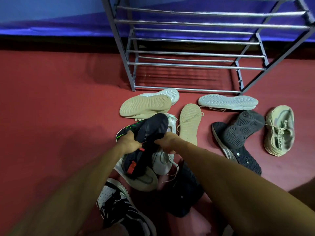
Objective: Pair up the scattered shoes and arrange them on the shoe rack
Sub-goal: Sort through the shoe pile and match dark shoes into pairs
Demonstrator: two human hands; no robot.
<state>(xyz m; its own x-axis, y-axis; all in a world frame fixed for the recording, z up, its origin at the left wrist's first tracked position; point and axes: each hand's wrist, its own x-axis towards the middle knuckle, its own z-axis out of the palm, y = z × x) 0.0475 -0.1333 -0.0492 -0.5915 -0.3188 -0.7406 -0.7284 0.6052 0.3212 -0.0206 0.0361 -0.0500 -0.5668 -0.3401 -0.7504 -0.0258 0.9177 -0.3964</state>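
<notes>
currently both my hands grip one black shoe (151, 132): left hand (128, 143) curled round its near side, right hand (166, 142) pinching the opposite edge. shoe is held above the pile, well short of the rack (187, 64). risks noted: the laces of the white shoe (162, 162) beneath may snag. similar dark shoes (238, 133) at right invite a mismatch. gapped rack bars may let a shoe tip through.

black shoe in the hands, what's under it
A white shoe and a beige shoe lie under the black shoe, both partly covered. Whether anything else lies beneath cannot be seen.
</notes>
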